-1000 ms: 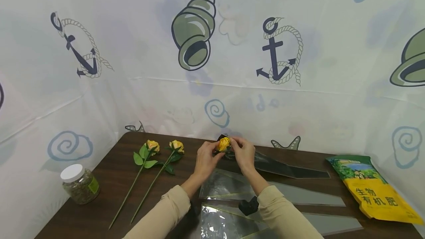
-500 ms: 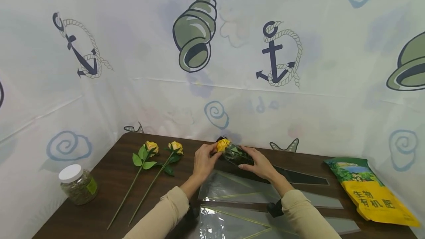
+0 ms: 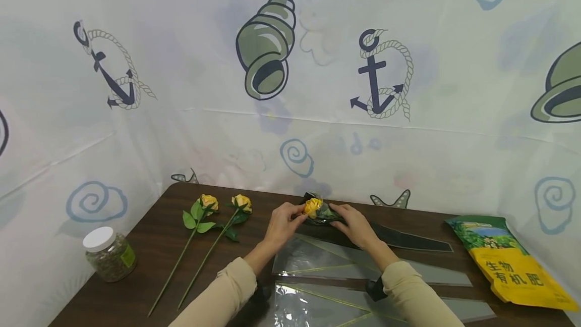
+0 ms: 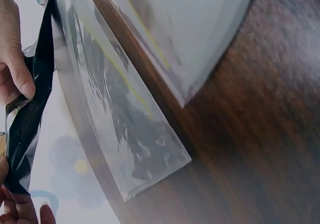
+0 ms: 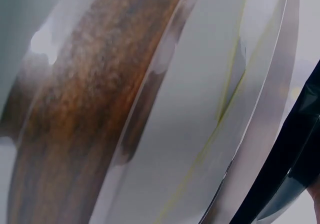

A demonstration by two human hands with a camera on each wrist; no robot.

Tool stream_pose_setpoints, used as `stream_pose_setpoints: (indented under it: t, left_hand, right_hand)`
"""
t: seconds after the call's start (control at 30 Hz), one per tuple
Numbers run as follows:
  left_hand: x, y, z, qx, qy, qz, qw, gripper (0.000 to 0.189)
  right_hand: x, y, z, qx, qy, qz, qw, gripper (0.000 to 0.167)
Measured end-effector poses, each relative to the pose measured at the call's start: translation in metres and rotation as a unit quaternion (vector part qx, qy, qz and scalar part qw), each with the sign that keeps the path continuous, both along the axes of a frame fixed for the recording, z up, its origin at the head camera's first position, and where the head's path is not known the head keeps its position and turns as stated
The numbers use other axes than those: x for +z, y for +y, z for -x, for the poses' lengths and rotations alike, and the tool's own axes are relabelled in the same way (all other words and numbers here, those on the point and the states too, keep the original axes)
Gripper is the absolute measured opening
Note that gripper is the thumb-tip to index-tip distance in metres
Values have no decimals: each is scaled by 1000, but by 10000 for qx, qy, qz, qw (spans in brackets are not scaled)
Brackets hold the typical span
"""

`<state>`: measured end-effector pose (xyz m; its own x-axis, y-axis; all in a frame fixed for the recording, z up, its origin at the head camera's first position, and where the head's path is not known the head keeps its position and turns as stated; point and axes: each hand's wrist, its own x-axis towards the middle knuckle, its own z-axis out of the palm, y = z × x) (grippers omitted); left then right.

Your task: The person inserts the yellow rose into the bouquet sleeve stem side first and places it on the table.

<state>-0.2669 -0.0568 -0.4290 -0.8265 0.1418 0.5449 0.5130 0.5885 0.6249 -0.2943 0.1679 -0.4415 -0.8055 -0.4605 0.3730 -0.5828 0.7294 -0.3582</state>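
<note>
A yellow rose (image 3: 313, 207) lies in a dark-backed clear flower sleeve (image 3: 410, 239) near the table's back edge. My left hand (image 3: 280, 224) pinches the sleeve's open end beside the bloom. On the other side, my right hand (image 3: 355, 226) grips the sleeve below the bloom, thumb in front. In the left wrist view the black sleeve (image 4: 37, 101) runs between the right hand (image 4: 11, 54) above and the left hand (image 4: 20, 209) below. The right wrist view shows mostly the black sleeve (image 5: 280, 169) and a sliver of hand. The rose's stem is hidden.
Two yellow roses, a left one (image 3: 195, 226) and a right one (image 3: 238, 203), lie on the dark wood table (image 3: 154, 231). A lidded jar (image 3: 111, 256) stands at left. Two clear sleeves, upper (image 3: 313, 259) and lower (image 3: 313, 304), lie in front. A fertilizer bag (image 3: 513, 261) lies at right.
My right hand has moved right from the bloom, down along the sleeve, and grips it there. The rose has shifted slightly right and lower; my left hand stays by the bloom.
</note>
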Motion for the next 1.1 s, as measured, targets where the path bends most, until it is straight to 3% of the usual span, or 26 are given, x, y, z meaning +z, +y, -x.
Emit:
stream_pose_setpoints:
  t: [0.2, 0.53, 0.7, 0.8, 0.93, 1.1]
  left_hand:
    - [1, 0, 0, -36, -195, 330, 9993, 38]
    - [-4, 0, 6, 161, -182, 43, 9997, 29]
    - [-7, -3, 11, 251, -297, -132, 9992, 28]
    - [-8, -5, 12, 193, -371, -151, 9990, 29]
    - [-6, -7, 13, 38, -590, -51, 9982, 30]
    - [-2, -8, 13, -261, -1128, 177, 9931, 30]
  right_hand:
    - [1, 2, -1, -27, 16, -41, 10000, 51]
    - [-1, 17, -2, 250, -289, -64, 9993, 68]
    - [-4, 32, -6, 288, -381, 87, 9988, 66]
    - [-5, 37, -7, 396, -238, 140, 9988, 64]
    - [-5, 41, -9, 239, 16, -93, 9997, 61]
    - [-7, 39, -8, -142, -188, -258, 9994, 50]
